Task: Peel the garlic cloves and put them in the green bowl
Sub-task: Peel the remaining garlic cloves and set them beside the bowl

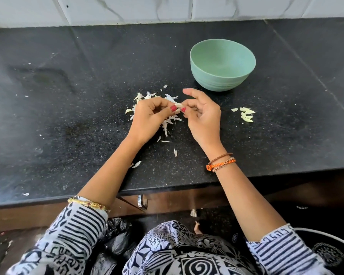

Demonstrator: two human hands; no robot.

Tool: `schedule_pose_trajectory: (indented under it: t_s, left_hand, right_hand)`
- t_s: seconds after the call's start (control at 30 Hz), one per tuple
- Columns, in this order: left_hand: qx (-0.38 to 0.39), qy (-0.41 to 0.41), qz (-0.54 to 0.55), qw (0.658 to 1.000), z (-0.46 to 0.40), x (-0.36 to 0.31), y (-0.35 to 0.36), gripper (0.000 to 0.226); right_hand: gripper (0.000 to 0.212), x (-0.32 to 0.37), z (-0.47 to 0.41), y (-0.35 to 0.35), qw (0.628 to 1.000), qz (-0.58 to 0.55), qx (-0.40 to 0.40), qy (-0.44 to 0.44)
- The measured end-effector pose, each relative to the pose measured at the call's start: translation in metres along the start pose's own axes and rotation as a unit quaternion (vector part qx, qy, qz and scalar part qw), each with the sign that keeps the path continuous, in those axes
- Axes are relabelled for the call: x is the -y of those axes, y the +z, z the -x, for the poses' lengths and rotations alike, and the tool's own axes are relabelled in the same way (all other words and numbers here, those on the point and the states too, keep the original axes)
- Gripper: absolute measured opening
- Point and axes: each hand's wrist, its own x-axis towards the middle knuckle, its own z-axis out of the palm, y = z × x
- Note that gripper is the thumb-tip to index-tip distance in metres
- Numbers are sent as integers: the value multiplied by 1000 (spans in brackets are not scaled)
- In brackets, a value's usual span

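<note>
Garlic clove point(178, 105): pinched between the fingertips of both hands, just above the peel pile, near the bowl's front-left.
Left hand point(149, 118): fingers curled, thumb and forefinger gripping the clove's left end.
Right hand point(203, 114): thumb and forefinger gripping the clove's right end, other fingers loosely raised.
Peel pile point(168, 121): papery white skins scattered on the surface under and behind the hands.
Peeled cloves point(246, 115): small cluster on the surface, in front of the bowl, right of the hands.
Green bowl point(222, 65): upright; its contents cannot be made out.
Surface point(77, 116): black, speckled.
</note>
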Motion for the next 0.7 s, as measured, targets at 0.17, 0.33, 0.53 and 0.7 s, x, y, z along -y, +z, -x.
schedule_pose_trajectory:
  t_s: [0.17,0.33,0.53,0.7]
  left_hand:
    - [-14,-3,-12,1000,1,4,3,12]
    - [-28,88,-101,991,3,3,4,17]
    - [-57,175,-156,970,3,4,3,19]
    - [-47,184,-151,970,3,7,4,24]
  right_hand:
    - [41,1,3,1,994,74,-31,-72]
    - [40,0,3,1,991,79,-51,-91]
    - [33,0,3,0,992,60,-60,-98]
    - [23,-1,2,-1,991,66,-61,-104]
